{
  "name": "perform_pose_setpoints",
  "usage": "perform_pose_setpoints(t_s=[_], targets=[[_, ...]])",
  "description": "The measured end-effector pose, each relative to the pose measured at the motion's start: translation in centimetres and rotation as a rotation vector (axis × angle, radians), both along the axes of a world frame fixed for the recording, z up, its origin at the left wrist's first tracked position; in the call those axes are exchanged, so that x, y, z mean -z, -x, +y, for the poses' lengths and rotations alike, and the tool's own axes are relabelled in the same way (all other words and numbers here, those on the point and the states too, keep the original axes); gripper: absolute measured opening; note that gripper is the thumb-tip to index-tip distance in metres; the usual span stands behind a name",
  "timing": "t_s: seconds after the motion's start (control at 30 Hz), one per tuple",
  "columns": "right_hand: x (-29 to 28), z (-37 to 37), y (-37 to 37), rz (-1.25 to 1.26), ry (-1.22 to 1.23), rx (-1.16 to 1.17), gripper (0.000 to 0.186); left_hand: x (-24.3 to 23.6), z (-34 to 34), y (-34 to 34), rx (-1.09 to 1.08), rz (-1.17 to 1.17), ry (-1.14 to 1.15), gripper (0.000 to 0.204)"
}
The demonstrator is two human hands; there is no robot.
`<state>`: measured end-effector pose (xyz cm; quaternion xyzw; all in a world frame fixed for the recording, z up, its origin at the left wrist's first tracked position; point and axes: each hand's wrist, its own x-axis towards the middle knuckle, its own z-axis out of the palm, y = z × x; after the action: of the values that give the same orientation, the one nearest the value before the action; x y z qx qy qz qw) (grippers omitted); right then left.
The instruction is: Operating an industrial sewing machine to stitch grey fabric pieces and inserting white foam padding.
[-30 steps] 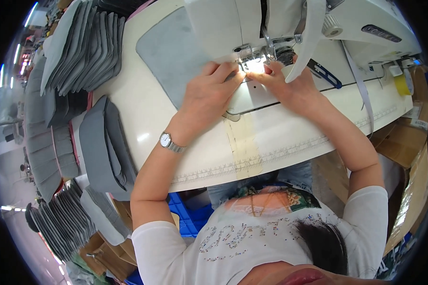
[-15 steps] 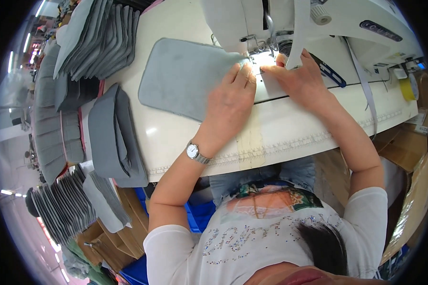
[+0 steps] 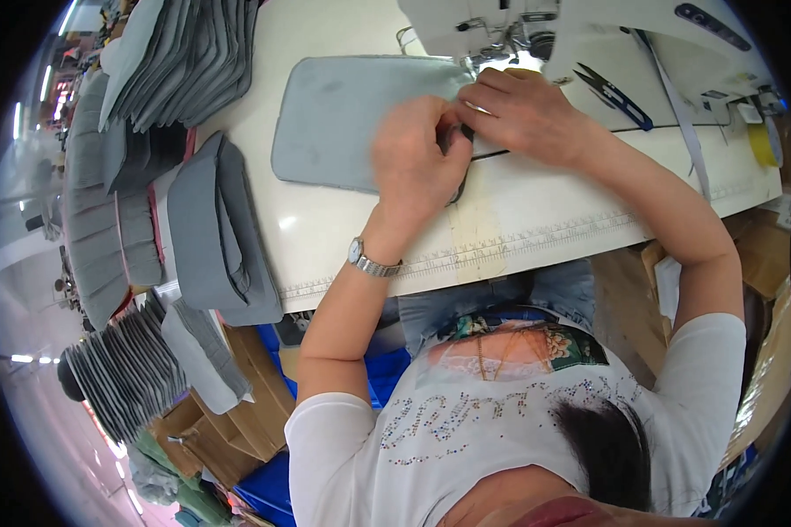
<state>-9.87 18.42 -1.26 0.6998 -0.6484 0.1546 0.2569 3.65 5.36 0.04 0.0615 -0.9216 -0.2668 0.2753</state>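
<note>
A grey fabric panel (image 3: 334, 114) with rounded corners lies flat on the white sewing table, its right end reaching the lit needle area of the sewing machine (image 3: 580, 26). My left hand (image 3: 413, 158), smeared by motion, is curled at the panel's right end. Between its thumb and fingers a dark grey piece (image 3: 459, 189) shows; whether this belongs to the panel is unclear. Close in front of the needle, my right hand (image 3: 527, 114) has its fingers bent and pressed together over the panel's corner, meeting my left fingers. What its fingertips hold is hidden.
Thread snips (image 3: 620, 97) lie right of my right hand, beside a hanging pale strip (image 3: 677, 119). Yellow tape (image 3: 763, 145) sits at the far right. Stacked grey panels (image 3: 185, 70) and folded grey pieces (image 3: 224, 228) line the left side. A printed ruler runs along the table's front edge.
My left hand has shifted from lying flat on the panel to curling round a dark grey piece. My right hand has moved left to meet it. The view has shifted slightly.
</note>
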Motion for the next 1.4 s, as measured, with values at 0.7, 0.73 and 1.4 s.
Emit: perform_pose_setpoints(t_s=[0.7, 0.73, 1.4], targets=[[-0.3, 3.1, -2.1, -0.375, -0.195, 0.188, 0.027, -1.8, -5.4, 2.5, 0.558, -0.152, 0.243, 0.025], [0.5, 3.8, -1.7, -0.4, -0.223, 0.196, 0.031, -1.8, -4.7, 2.5, 0.526, -0.149, 0.304, 0.025], [-0.1, 2.6, -0.1, -0.26, -0.03, 0.5, 0.024, -1.0, -2.0, 1.4, 0.267, -0.168, 0.414, 0.028]])
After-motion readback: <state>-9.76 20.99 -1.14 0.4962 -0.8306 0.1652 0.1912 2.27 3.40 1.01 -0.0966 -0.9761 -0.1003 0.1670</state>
